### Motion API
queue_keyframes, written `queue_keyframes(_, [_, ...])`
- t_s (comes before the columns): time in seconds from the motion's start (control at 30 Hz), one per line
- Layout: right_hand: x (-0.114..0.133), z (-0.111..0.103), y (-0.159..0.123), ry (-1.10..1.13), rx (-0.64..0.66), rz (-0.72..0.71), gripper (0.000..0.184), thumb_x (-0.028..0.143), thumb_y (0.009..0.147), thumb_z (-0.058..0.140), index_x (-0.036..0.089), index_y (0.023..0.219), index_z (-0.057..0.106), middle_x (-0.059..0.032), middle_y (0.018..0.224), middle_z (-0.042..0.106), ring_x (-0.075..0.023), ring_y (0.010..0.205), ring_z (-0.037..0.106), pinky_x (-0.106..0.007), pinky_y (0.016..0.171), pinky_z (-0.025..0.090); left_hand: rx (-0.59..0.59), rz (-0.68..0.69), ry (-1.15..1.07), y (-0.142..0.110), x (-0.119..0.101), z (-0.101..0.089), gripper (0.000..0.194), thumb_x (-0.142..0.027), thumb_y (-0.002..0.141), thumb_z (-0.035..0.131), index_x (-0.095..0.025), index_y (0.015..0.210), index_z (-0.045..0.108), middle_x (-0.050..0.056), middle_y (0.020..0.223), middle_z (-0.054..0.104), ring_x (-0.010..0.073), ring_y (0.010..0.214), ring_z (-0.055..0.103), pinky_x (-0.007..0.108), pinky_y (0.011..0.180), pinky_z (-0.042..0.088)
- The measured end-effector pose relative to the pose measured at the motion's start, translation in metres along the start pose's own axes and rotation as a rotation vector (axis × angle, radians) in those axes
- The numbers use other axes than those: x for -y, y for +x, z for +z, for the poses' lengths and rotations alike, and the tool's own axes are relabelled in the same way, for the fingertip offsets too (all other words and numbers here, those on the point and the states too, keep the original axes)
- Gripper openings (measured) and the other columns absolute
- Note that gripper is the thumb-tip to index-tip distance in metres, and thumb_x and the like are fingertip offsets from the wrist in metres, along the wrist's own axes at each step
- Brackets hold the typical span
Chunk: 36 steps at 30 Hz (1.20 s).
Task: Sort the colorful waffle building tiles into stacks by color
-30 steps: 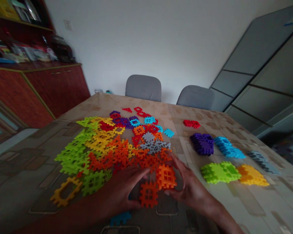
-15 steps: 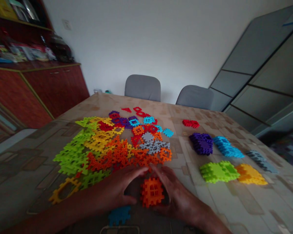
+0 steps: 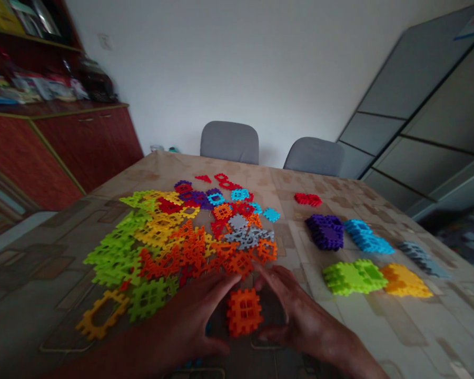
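A small stack of orange interlocking plastic tiles (image 3: 244, 312), its top piece showing a window pattern, stands on the table between my two hands. My left hand (image 3: 199, 310) is to its left, thumb and fingers apart, not gripping it. On the other side my right hand (image 3: 290, 310) curves around with fingers spread, a gap showing between it and the stack. Beyond the fingertips spread loose orange tiles (image 3: 193, 247). A green window tile (image 3: 148, 299) and a yellow frame tile (image 3: 102, 315) lie left of my left hand. A blue tile is mostly hidden under my left wrist.
Loose yellow tiles (image 3: 158, 229), lime tiles (image 3: 116, 255) and grey tiles (image 3: 248, 238) form a heap. Sorted stacks stand at right: purple (image 3: 326, 231), blue (image 3: 367, 237), lime (image 3: 354, 277), yellow (image 3: 405, 280), grey (image 3: 422, 258) and red (image 3: 308, 199). Two chairs (image 3: 229, 141) stand behind.
My right hand has moved slightly right, away from the orange stack, and its fingers have spread wider. My left forearm has shifted, covering more of the blue tile and uncovering the green one.
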State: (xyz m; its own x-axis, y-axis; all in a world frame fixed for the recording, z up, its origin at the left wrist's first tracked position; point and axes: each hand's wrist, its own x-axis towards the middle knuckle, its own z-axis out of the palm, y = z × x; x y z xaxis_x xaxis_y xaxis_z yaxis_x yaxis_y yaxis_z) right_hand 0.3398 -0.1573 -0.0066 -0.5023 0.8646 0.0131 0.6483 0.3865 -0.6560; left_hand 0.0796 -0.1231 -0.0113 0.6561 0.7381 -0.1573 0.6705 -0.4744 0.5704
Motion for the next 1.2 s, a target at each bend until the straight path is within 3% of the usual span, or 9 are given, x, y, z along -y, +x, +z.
queue_keyframes(0.17, [0.004, 0.005, 0.003, -0.125, 0.04, -0.045, 0.125, 0.023, 0.064, 0.094, 0.033, 0.161, 0.014, -0.0109, 0.147, 0.052, -0.0323, 0.136, 0.045, -0.05, 0.116, 0.034, 0.004, 0.029, 0.063, 0.003, -0.002, 0.01, 0.108, -0.04, 0.062, 0.094, -0.024, 0.154, 0.04, 0.015, 0.154, 0.048, 0.0396, 0.137, 0.048, 0.055, 0.112, 0.041])
queue_keyframes(0.4, [0.004, 0.014, 0.003, -0.233, 0.0, -0.079, 0.125, 0.029, 0.067, 0.092, 0.027, 0.162, 0.01, -0.0154, 0.15, 0.05, -0.035, 0.137, 0.045, -0.055, 0.118, 0.029, -0.08, 0.107, 0.097, 0.003, 0.004, 0.024, 0.086, -0.051, 0.081, 0.08, -0.022, 0.153, 0.042, 0.015, 0.149, 0.054, 0.0376, 0.132, 0.053, 0.053, 0.11, 0.044])
queue_keyframes(0.63, [0.007, 0.009, 0.001, -0.169, -0.063, -0.097, 0.135, 0.025, 0.065, 0.093, 0.033, 0.162, -0.001, -0.0128, 0.157, 0.042, -0.033, 0.146, 0.035, -0.053, 0.12, 0.026, -0.157, 0.091, 0.07, -0.001, 0.01, 0.027, 0.094, -0.05, 0.075, 0.083, -0.028, 0.154, 0.039, 0.012, 0.148, 0.056, 0.0373, 0.129, 0.056, 0.052, 0.108, 0.046])
queue_keyframes(0.93, [0.007, 0.014, 0.003, -0.161, -0.035, -0.075, 0.124, 0.022, 0.068, 0.09, 0.03, 0.161, 0.01, -0.0125, 0.152, 0.048, -0.0318, 0.141, 0.04, -0.054, 0.12, 0.023, -0.183, 0.098, 0.054, -0.003, 0.013, 0.03, 0.086, -0.045, 0.077, 0.081, -0.031, 0.153, 0.041, 0.009, 0.148, 0.056, 0.0356, 0.129, 0.057, 0.048, 0.108, 0.047])
queue_keyframes(1.2, [0.001, 0.022, 0.003, -0.183, -0.049, -0.087, 0.126, 0.028, 0.069, 0.091, 0.029, 0.161, 0.005, -0.0146, 0.155, 0.044, -0.0334, 0.143, 0.036, -0.054, 0.119, 0.024, -0.232, 0.162, 0.156, -0.001, 0.013, 0.027, 0.08, -0.061, 0.082, 0.075, -0.026, 0.149, 0.048, 0.013, 0.141, 0.063, 0.0358, 0.121, 0.063, 0.048, 0.103, 0.051])
